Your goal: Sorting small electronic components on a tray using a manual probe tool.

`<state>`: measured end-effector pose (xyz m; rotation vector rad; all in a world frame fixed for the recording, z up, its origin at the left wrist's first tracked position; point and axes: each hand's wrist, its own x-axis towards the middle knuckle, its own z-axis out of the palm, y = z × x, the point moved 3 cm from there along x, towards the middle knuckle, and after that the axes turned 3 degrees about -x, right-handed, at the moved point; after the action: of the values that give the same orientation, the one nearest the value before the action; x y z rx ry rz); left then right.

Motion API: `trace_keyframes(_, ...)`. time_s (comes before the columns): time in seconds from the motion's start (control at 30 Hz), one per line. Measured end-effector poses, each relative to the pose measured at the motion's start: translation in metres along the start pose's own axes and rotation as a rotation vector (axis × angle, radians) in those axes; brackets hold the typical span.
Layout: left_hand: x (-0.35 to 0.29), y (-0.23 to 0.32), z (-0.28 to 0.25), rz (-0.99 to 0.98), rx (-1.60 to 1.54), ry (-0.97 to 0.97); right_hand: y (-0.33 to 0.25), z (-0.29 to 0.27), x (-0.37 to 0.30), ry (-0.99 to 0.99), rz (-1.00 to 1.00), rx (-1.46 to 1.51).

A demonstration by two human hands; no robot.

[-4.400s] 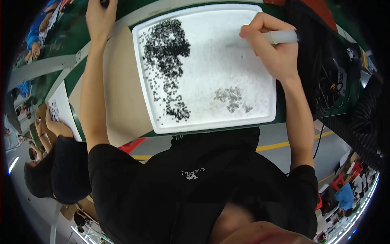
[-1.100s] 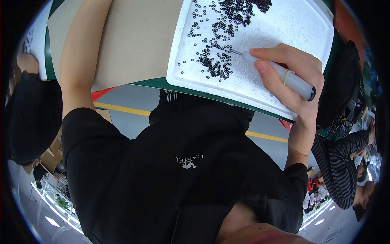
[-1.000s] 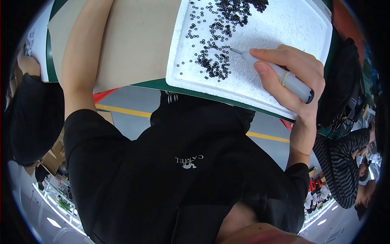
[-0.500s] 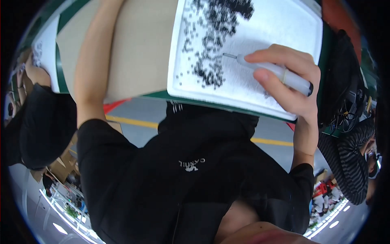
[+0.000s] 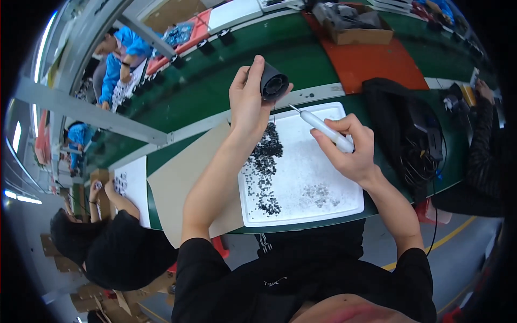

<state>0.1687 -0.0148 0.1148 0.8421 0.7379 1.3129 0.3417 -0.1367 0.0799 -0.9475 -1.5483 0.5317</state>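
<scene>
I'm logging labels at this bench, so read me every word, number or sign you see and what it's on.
Small white print on the black shirt: too small and blurred to read.
White pen-like tool in the right hand: no lettering visible.
Dark cylinder in the left hand: no lettering visible.

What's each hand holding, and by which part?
The left hand holds a black cylindrical part around its side. The right hand holds a white pen-like tool by its barrel.
</scene>
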Motion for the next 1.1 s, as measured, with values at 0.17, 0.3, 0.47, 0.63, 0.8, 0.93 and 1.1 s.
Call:
trace_keyframes(0.17,-0.006,-0.004,0.048,0.024,0.004,-0.017,-0.011,-0.014,0.015,0.199,-0.181,-0.203)
trace_keyframes(0.3,-0.014,-0.009,0.066,0.129,0.072,-0.049,-0.005,-0.016,0.017,0.224,-0.135,-0.191)
trace_keyframes(0.47,-0.016,-0.014,0.070,0.151,0.071,-0.085,-0.006,-0.023,0.016,0.247,-0.079,-0.187)
trace_keyframes(0.63,-0.020,-0.015,0.074,0.193,0.120,-0.095,-0.004,-0.022,0.015,0.259,-0.085,-0.203)
trace_keyframes(0.8,-0.026,-0.017,0.076,0.210,0.162,-0.067,-0.002,-0.022,0.013,0.244,-0.069,-0.252)
trace_keyframes(0.93,-0.020,-0.024,0.065,0.268,0.213,-0.045,-0.003,-0.016,0.014,0.226,-0.076,-0.234)
trace_keyframes(1.1,-0.015,-0.024,0.068,0.330,0.224,-0.069,-0.002,-0.012,0.016,0.307,0.032,0.070)
